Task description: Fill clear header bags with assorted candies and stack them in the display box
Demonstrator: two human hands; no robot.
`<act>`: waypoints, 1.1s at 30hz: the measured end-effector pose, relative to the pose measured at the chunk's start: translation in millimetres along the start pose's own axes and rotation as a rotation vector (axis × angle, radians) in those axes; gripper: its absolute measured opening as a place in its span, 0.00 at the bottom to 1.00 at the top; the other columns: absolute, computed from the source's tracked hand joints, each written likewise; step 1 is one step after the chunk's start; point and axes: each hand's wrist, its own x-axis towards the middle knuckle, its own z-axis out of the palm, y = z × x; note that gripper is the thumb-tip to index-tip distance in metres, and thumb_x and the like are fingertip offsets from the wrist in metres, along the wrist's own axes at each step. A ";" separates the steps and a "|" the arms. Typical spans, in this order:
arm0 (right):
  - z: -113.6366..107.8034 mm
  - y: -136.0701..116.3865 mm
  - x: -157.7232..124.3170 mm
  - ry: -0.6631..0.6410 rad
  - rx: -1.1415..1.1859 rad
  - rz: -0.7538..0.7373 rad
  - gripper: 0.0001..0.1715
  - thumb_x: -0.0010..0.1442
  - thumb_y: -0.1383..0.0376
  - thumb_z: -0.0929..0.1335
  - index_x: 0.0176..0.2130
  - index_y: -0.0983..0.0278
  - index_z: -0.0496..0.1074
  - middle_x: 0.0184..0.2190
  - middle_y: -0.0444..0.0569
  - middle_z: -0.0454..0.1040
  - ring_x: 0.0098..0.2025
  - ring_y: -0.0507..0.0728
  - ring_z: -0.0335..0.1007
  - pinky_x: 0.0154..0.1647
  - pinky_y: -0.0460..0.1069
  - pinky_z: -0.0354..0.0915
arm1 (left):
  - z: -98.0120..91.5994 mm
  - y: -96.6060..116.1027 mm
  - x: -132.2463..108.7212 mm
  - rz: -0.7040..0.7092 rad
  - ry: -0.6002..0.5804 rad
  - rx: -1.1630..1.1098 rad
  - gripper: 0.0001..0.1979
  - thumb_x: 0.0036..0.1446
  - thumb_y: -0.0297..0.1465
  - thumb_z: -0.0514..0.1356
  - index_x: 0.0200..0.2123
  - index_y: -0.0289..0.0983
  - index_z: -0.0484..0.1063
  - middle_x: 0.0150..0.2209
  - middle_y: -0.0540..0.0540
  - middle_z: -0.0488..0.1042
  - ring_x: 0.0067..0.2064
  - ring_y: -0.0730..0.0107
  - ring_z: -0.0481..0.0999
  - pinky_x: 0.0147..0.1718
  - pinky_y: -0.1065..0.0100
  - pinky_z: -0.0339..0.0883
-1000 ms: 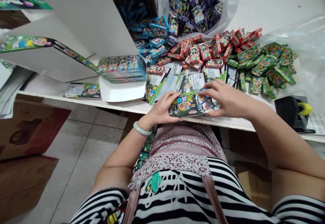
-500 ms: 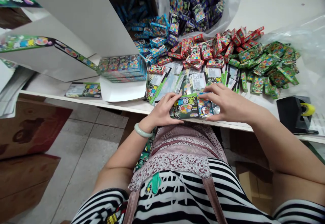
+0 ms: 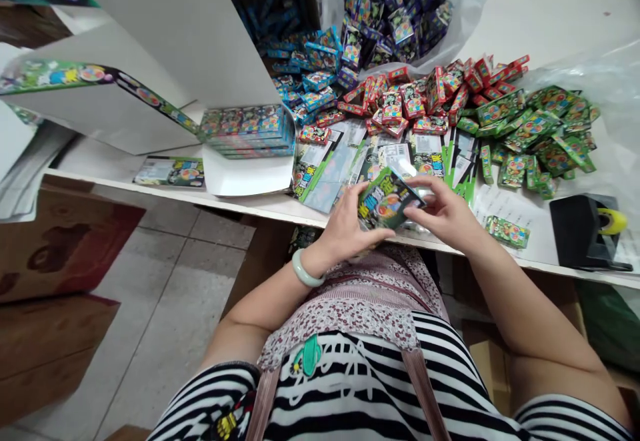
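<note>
My left hand [image 3: 345, 229], with a pale green bangle at its wrist, and my right hand [image 3: 444, 214] together hold a small green printed box [image 3: 386, 197] tilted up above the table's front edge. Clear glossy packaging [image 3: 411, 225] shows just under it, its shape hard to make out. Behind my hands lie flat printed cards [image 3: 340, 164], and beyond them a heap of red boxes [image 3: 415, 97]. Green boxes [image 3: 543, 137] are heaped to the right. A single green box [image 3: 507, 231] lies on a paper sheet [image 3: 505, 211] right of my right hand.
Blue boxes [image 3: 313, 77] and a plastic bag of purple boxes [image 3: 395, 7] sit at the back. An open white carton [image 3: 247, 174] holds stacked boxes at left. A black tape dispenser [image 3: 583, 231] stands at right. Below the table edge [image 3: 250, 204] are floor tiles and cardboard.
The green box has turned from lying flat to tilted up between my hands. A green box now lies on the paper at right. The view has shifted slightly.
</note>
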 end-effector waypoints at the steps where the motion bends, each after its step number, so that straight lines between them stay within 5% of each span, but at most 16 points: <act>1: -0.2 1.8 -0.9 0.027 0.034 0.013 0.24 0.61 0.56 0.70 0.55 0.55 0.67 0.54 0.52 0.68 0.42 0.56 0.74 0.39 0.54 0.76 | 5.2 2.2 -0.4 -0.038 -0.006 -0.096 0.38 0.56 0.51 0.65 0.62 0.39 0.58 0.52 0.37 0.71 0.52 0.53 0.74 0.52 0.51 0.71; 4: 0.7 9.3 -4.3 0.178 0.094 0.016 0.29 0.59 0.57 0.71 0.57 0.52 0.62 0.57 0.50 0.67 0.35 0.51 0.72 0.37 0.51 0.75 | 18.3 2.9 -3.5 -0.092 -0.015 -0.364 0.27 0.66 0.44 0.57 0.63 0.43 0.56 0.43 0.44 0.74 0.43 0.64 0.76 0.44 0.59 0.74; 8: 18.9 22.8 -16.7 0.356 0.281 0.100 0.30 0.54 0.55 0.74 0.53 0.52 0.62 0.48 0.46 0.72 0.34 0.52 0.73 0.38 0.51 0.74 | 25.2 -7.0 -15.6 -0.107 -0.034 -0.478 0.34 0.65 0.41 0.59 0.69 0.46 0.48 0.41 0.46 0.74 0.41 0.67 0.76 0.42 0.62 0.74; 13: 50.2 26.1 -34.7 0.505 0.329 0.138 0.22 0.55 0.52 0.72 0.47 0.55 0.67 0.39 0.46 0.74 0.39 0.56 0.74 0.44 0.54 0.73 | 15.2 -15.7 -25.4 -0.093 -0.161 -0.473 0.32 0.64 0.41 0.61 0.67 0.47 0.53 0.42 0.46 0.75 0.43 0.65 0.78 0.41 0.62 0.76; 16: 49.8 19.8 -35.8 0.420 0.241 0.098 0.13 0.61 0.54 0.69 0.43 0.57 0.70 0.37 0.46 0.74 0.37 0.55 0.72 0.40 0.53 0.71 | 9.1 -8.9 -18.3 -0.068 -0.118 -0.501 0.24 0.63 0.40 0.63 0.60 0.46 0.63 0.44 0.46 0.76 0.44 0.66 0.78 0.42 0.63 0.75; 19: 36.6 15.0 -28.8 0.291 0.231 0.029 0.09 0.62 0.56 0.69 0.37 0.58 0.71 0.38 0.48 0.74 0.41 0.56 0.72 0.39 0.51 0.70 | 6.6 3.5 -5.2 -0.025 0.071 -0.507 0.08 0.64 0.38 0.62 0.42 0.40 0.71 0.45 0.46 0.77 0.47 0.68 0.78 0.48 0.63 0.73; 21: 26.9 13.7 -22.7 0.258 0.300 0.031 0.11 0.59 0.55 0.71 0.36 0.58 0.69 0.39 0.47 0.74 0.43 0.56 0.73 0.37 0.50 0.70 | 5.4 10.4 2.7 -0.030 0.131 -0.535 0.08 0.65 0.36 0.62 0.36 0.39 0.71 0.43 0.46 0.78 0.47 0.69 0.78 0.49 0.63 0.72; 26: 14.5 8.4 -17.2 0.157 0.371 0.084 0.20 0.55 0.52 0.74 0.42 0.57 0.70 0.37 0.46 0.74 0.38 0.55 0.72 0.31 0.49 0.69 | -1.5 14.7 8.6 -0.079 0.057 -0.581 0.13 0.62 0.38 0.64 0.47 0.40 0.72 0.40 0.46 0.80 0.42 0.68 0.81 0.45 0.63 0.75; 29: 14.8 1.5 -18.0 0.138 0.244 0.024 0.17 0.55 0.50 0.74 0.34 0.59 0.71 0.38 0.48 0.73 0.42 0.57 0.71 0.35 0.50 0.70 | -5.0 16.2 9.0 -0.029 0.013 -0.540 0.11 0.59 0.40 0.66 0.37 0.38 0.76 0.38 0.45 0.80 0.42 0.67 0.80 0.44 0.63 0.74; 33: 18.6 -5.4 -9.7 0.149 0.289 0.069 0.19 0.53 0.50 0.74 0.32 0.60 0.69 0.32 0.45 0.72 0.34 0.54 0.69 0.34 0.50 0.69 | -5.8 23.3 15.9 -0.059 0.059 -0.543 0.11 0.55 0.38 0.69 0.31 0.37 0.75 0.32 0.49 0.77 0.34 0.73 0.76 0.35 0.69 0.72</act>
